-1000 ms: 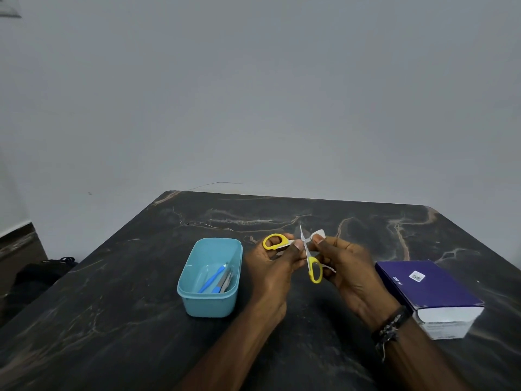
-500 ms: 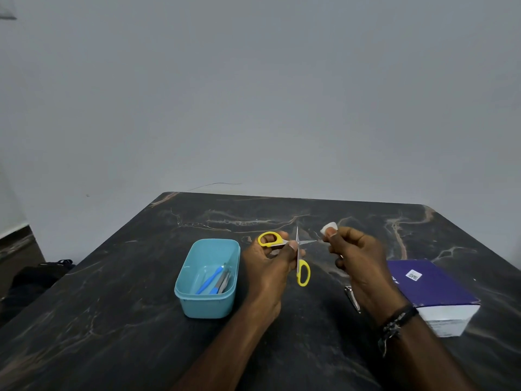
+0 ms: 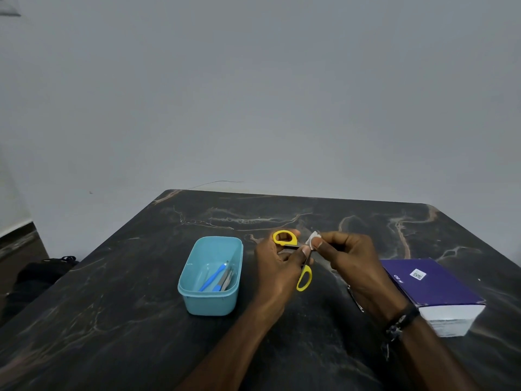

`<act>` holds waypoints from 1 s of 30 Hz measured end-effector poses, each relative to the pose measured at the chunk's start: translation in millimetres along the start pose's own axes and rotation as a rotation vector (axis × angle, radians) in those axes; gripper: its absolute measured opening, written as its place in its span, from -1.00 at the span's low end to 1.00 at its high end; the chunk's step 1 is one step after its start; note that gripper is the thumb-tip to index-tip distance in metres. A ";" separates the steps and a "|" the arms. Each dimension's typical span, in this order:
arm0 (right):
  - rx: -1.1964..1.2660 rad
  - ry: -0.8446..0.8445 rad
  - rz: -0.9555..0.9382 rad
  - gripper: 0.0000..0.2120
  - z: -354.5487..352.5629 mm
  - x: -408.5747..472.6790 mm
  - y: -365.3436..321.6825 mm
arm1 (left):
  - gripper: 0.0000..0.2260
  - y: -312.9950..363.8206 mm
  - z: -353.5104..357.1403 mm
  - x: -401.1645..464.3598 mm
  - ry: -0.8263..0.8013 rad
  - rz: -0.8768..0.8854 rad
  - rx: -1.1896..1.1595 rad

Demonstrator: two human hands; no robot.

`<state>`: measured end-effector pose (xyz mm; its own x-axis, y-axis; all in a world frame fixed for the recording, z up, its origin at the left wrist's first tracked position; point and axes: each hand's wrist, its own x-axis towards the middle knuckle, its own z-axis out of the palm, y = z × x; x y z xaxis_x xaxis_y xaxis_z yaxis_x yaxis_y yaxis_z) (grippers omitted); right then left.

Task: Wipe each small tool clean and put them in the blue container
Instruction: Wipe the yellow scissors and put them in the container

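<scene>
My left hand (image 3: 277, 263) holds small yellow-handled scissors (image 3: 304, 277) spread wide above the dark marble table (image 3: 127, 320). One yellow loop points up-left, the other hangs down. My right hand (image 3: 348, 258) pinches a small white wipe (image 3: 313, 239) against the scissors near the pivot; the blades are mostly hidden by my fingers. The blue container (image 3: 211, 275) stands just left of my left hand and holds a blue-handled tool and a few slim metal tools.
A purple and white box (image 3: 434, 289) lies on the table at the right. A thin metal tool (image 3: 355, 299) lies on the table, partly hidden under my right wrist. A dark bag (image 3: 42, 270) sits on the floor left of the table.
My right hand, which had pulled away to the right with the wipe, has come back to the scissors. The left hand still holds the scissors spread.
</scene>
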<state>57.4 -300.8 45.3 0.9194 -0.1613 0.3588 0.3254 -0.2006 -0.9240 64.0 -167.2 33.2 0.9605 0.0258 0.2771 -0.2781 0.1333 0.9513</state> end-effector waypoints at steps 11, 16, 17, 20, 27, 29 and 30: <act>0.172 0.080 0.194 -0.84 -6.0 4.7 6.1 | -0.76 6.9 -0.9 4.6 0.035 -0.217 -0.337; 0.136 0.061 0.212 -0.80 -3.0 4.1 4.7 | -0.61 11.2 -3.3 7.0 0.039 -0.229 -0.548; 0.125 0.062 0.212 -0.79 -2.2 3.8 4.1 | -0.59 11.7 -2.9 6.7 0.032 -0.224 -0.565; 0.120 0.036 0.217 -0.74 1.8 2.4 3.8 | -0.71 9.4 -2.0 7.0 0.047 -0.206 -0.573; 0.070 -0.028 0.217 -0.80 3.4 -4.6 -2.9 | -0.82 5.5 -5.2 7.7 0.108 -0.180 -0.405; 0.051 0.006 0.175 -0.83 3.2 -5.0 -3.9 | -0.82 4.2 -4.3 8.0 0.123 -0.185 -0.396; 0.030 0.046 0.143 -0.85 3.5 -4.1 -3.3 | -0.81 4.0 -3.9 7.9 0.128 -0.190 -0.397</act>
<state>53.3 -296.1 46.5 0.9461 -0.2301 0.2282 0.1989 -0.1434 -0.9695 70.5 -162.6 38.6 0.9948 0.0825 0.0600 -0.0942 0.5163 0.8512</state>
